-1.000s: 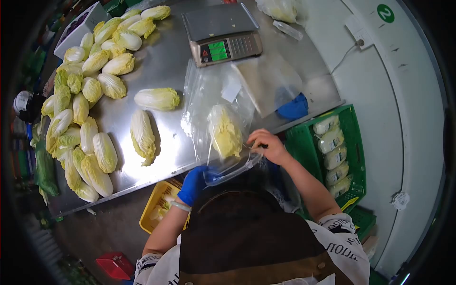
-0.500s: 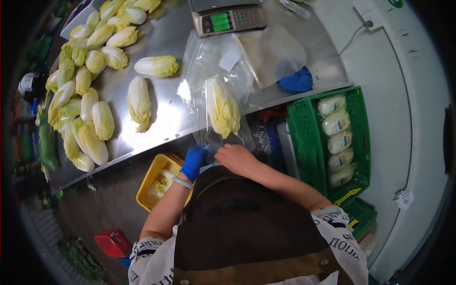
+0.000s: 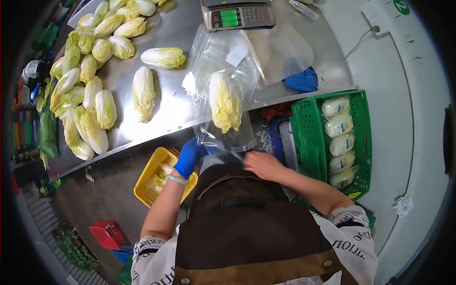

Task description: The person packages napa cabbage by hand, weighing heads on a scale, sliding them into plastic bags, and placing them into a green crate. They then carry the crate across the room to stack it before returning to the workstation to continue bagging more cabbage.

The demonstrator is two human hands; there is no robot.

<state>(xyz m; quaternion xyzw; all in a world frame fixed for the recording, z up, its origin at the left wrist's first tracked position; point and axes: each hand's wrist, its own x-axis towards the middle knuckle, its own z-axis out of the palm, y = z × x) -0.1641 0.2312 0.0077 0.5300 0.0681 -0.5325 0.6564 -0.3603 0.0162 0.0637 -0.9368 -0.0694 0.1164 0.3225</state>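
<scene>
A napa cabbage [image 3: 224, 102] lies inside a clear plastic bag [image 3: 247, 135] at the table's front edge, leafy end toward me. The bag's loose end hangs past the edge. My left hand [image 3: 191, 156], in a blue glove with a bracelet at the wrist, is closed on the left side of that end. My bare right hand [image 3: 264, 166] has its fingers curled at the right side of the loose plastic, close to my apron; its fingertips are partly hidden. The plastic between the hands is blurred. Beneath the cabbage, more flat clear bags [image 3: 209, 52] are spread on the table.
Two cabbages [image 3: 144, 92] lie apart from a heap of cabbages [image 3: 85, 95] on the metal table [image 3: 166, 104]. A scale [image 3: 240, 16] stands behind. At right, a green crate [image 3: 308, 137] holds several wrapped cabbages. A yellow basket [image 3: 140, 187] with leaf pieces sits below, left.
My right hand has moved right and slightly down, away from my left hand. The gap between the hands is wider. The whole view has shifted a little.
</scene>
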